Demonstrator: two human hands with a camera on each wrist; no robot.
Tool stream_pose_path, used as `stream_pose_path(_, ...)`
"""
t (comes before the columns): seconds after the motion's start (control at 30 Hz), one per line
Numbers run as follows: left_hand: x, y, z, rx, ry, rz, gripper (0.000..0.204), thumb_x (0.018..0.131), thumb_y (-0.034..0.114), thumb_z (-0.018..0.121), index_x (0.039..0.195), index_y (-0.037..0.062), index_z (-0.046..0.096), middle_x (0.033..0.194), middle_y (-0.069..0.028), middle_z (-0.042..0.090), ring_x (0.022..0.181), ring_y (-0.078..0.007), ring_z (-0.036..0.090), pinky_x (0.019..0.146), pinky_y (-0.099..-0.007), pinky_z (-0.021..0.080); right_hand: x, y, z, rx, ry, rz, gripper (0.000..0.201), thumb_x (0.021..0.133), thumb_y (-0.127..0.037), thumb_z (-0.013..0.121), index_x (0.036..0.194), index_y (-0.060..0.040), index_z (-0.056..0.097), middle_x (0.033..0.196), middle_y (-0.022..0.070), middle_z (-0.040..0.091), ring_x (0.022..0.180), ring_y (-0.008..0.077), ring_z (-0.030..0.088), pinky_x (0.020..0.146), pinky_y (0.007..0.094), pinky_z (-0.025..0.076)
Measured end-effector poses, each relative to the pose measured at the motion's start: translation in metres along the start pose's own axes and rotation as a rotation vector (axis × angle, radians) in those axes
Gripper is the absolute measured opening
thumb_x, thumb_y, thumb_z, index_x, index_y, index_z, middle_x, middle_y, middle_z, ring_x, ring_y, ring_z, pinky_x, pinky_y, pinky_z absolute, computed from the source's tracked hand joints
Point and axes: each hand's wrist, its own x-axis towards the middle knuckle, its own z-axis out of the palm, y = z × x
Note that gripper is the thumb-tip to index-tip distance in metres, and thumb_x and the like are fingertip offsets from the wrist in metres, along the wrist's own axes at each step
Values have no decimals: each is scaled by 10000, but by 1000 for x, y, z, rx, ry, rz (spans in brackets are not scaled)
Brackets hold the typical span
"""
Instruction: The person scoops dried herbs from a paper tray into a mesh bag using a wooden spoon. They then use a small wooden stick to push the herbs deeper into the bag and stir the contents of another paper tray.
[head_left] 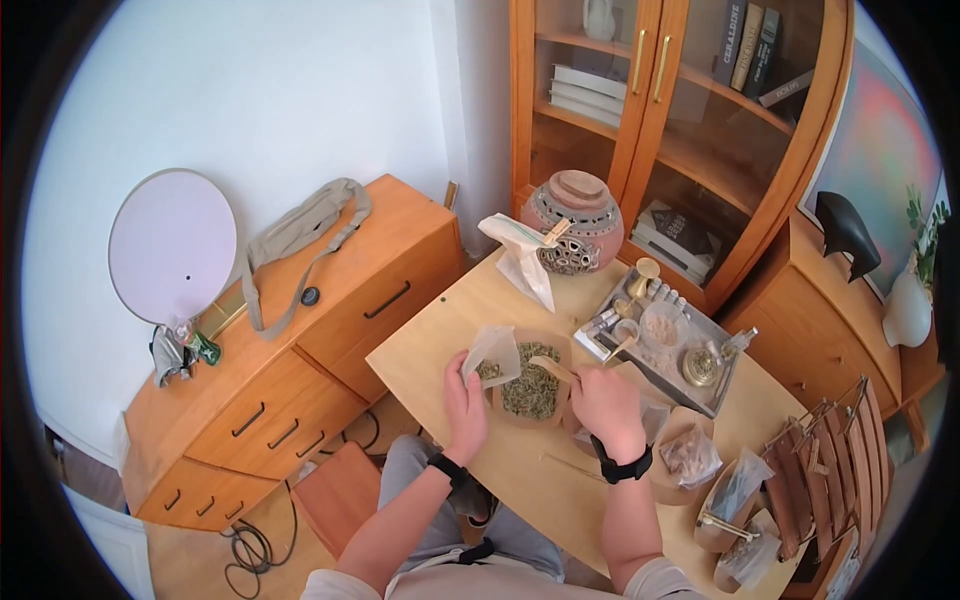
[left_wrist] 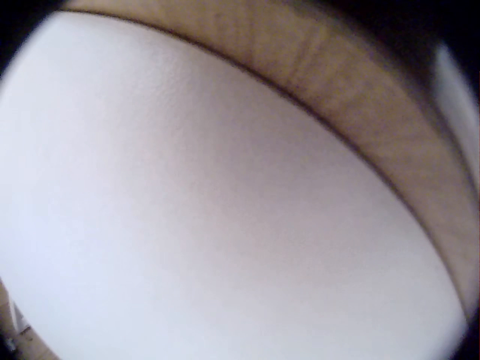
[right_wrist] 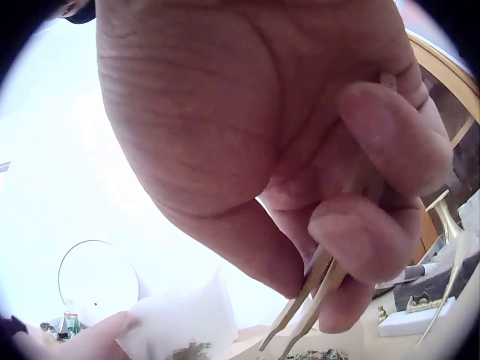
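My left hand (head_left: 465, 412) pinches a translucent white bag (head_left: 499, 352) with some dried herbs inside, tilted at the left edge of a container (head_left: 562, 347) of dried green herbs (head_left: 530, 393). The right hand (head_left: 608, 408) grips wooden tweezers (head_left: 552, 367), whose tips are over the herbs. In the right wrist view, fingers curl round the tweezers (right_wrist: 324, 279); their two tips stand slightly apart and hold nothing visible. The bag (right_wrist: 180, 319) shows low in that view. The left wrist view shows only a pale surface and a wood-toned strip, no hand.
A grey tray (head_left: 715, 400) of jars and brass pieces is at the table's right. Behind are a patterned pot (head_left: 575, 215) and a white bag (head_left: 520, 255). Bagged items (head_left: 690, 455) and a brown slatted rack (head_left: 825, 465) lie front right. A drawer cabinet (head_left: 330, 345) stands left.
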Motion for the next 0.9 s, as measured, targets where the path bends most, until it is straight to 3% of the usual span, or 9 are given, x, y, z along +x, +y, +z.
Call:
stream_pose_path(0.07, 1, -1, 0, 3, 3, 3, 401, 1092, 195, 449, 1428, -23, 461, 1395, -199, 553, 1313, -333, 528, 1138, -413, 390, 2, 3, 7, -3, 33, -17, 222, 945, -195, 611, 1021, -86, 788, 912, 183, 751, 872, 380, 724, 780, 485, 578)
stream_pose_path(0.13, 1, -1, -1, 14, 3, -12, 402, 1089, 194, 453, 1427, -23, 463, 1390, -204, 556, 1309, -337, 532, 1134, -416, 394, 2, 8, 19, 28, 146, -145, 190, 921, -157, 588, 833, -45, 713, 803, 169, 724, 762, 398, 719, 663, 487, 572)
stream_pose_path(0.43, 0, -1, -1, 31, 0, 19, 407, 1078, 191, 471, 1422, -25, 468, 1384, -208, 559, 1301, -351, 535, 1125, -430, 401, 0, 7, 12, -6, 25, -60, 218, 922, -141, 564, 838, -18, 723, 789, 229, 713, 768, 421, 719, 692, 506, 577)
stream_pose_path(0.9, 1, 2, -1, 40, 1, 20, 401, 1081, 206, 479, 1403, -33, 475, 1380, -208, 557, 1293, -353, 536, 1123, -428, 401, 1, -1, 28, 10, 31, -174, 167, 925, -161, 616, 843, -51, 711, 779, 180, 713, 767, 395, 717, 671, 498, 564)
